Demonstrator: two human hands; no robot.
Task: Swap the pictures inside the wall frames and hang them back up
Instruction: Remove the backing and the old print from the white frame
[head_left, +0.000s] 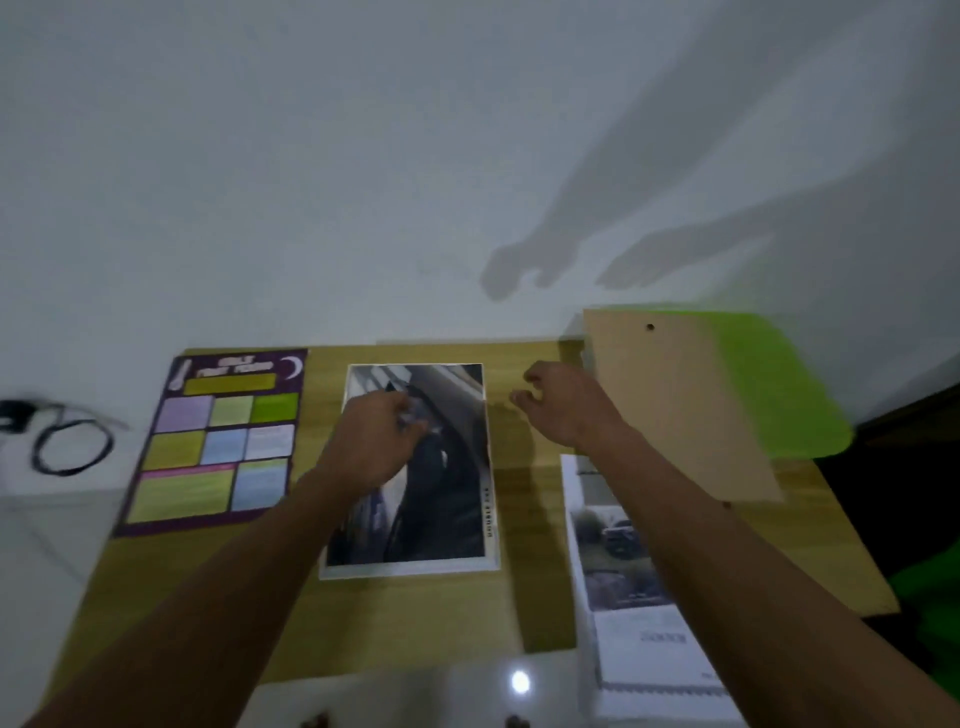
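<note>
A dark picture (441, 483) lies flat mid-way across a wooden surface (524, 545). The left hand (376, 441) rests on its upper left corner, fingers curled. Blur hides whether that grip clamps anything. The right hand (561, 405) hovers just beside the picture, grip loosely curled and empty.

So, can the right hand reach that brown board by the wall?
Probably yes. The right hand hovers right beside the brown board, seems empty, and nothing sits between them.
</note>
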